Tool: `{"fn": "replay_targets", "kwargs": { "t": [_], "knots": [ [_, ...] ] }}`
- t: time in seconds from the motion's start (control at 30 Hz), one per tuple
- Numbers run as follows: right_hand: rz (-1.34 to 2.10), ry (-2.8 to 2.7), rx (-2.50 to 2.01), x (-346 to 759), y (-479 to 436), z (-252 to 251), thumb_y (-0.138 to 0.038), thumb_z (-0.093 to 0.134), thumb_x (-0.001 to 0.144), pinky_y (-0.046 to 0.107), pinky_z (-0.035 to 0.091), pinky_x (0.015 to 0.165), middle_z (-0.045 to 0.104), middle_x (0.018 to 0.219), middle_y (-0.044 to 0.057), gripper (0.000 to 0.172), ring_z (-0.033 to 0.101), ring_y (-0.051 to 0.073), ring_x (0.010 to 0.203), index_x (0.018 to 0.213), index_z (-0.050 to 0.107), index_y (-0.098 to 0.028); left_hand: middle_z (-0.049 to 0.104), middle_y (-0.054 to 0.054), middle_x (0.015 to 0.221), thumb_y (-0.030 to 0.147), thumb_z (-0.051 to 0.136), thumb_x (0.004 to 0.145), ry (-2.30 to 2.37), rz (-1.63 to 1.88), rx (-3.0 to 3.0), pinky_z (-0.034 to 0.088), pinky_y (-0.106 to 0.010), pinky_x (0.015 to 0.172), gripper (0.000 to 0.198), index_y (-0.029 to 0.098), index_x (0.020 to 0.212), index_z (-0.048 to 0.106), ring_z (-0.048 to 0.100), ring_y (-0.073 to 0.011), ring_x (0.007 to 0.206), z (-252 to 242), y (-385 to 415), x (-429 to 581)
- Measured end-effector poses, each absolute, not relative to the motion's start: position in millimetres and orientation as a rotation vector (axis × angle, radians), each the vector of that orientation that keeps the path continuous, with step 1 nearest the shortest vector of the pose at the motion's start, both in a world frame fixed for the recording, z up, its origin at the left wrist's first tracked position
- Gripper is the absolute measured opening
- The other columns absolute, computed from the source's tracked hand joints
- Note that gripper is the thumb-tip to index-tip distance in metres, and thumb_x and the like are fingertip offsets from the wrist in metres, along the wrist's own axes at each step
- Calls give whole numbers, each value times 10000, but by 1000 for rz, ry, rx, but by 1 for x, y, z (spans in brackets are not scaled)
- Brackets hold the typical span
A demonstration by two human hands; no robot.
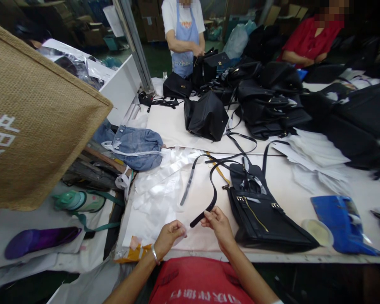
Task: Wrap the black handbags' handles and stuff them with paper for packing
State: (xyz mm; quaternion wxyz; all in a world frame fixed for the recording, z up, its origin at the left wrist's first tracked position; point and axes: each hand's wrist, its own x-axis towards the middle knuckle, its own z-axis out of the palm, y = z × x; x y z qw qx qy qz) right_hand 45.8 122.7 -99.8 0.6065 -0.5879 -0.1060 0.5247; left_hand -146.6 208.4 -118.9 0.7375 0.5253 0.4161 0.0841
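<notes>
My right hand (218, 226) pinches a black strap (213, 198) close to its loose end, which points toward my other hand. That strap runs back to a black leather backpack (266, 219) with buckles and a gold zipper, lying on the table to the right. A second strap (191, 175) lies curved on the table, its end wrapped in clear film. My left hand (169, 240), with a bracelet at the wrist, is closed in a pinch just left of the strap end. A thin, see-through piece of plastic film (179, 240) shows at its fingertips.
Scraps of white wrapping (158, 194) and a denim bag (137, 145) lie left. Behind are piled black bags (269, 93). At right sit white sheets (319, 147), a round lid (318, 232) and a blue pouch (335, 219). A woven bag (44, 118) hangs close at left. Two people stand opposite.
</notes>
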Motion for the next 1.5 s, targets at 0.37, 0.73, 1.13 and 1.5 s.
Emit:
{"fn": "replay_targets", "kwargs": {
  "t": [0.37,0.73,1.13,1.5],
  "knots": [
    [1148,-247,-1368,47,127,-91,-460,671,726,266,509,614,638,659,6,322,607,135,613,825,535,-186,687,-61,710,437,634,755,856,177,1071,429,-297,739,303,134,750,632,613,-172,699,-109,208,-147],
    [1176,-251,-1366,40,125,-92,-468,666,729,270,506,604,632,637,-3,326,605,134,592,809,525,-186,687,-62,712,443,637,751,847,184,1056,437,-302,744,311,131,747,630,616,-173,699,-106,208,-149],
    [1137,-259,-1390,46,125,-93,-459,667,735,266,506,603,638,635,-5,324,606,137,594,848,528,-190,688,-64,725,395,630,772,838,203,1052,433,-299,749,267,128,766,627,616,-172,708,-105,206,-151],
    [1226,-284,-1368,37,128,-93,-488,661,726,263,494,595,625,636,-10,333,589,132,586,821,538,-193,690,-60,703,419,677,713,863,204,1033,428,-294,728,292,134,752,628,617,-174,688,-106,204,-143]
  ]
}}
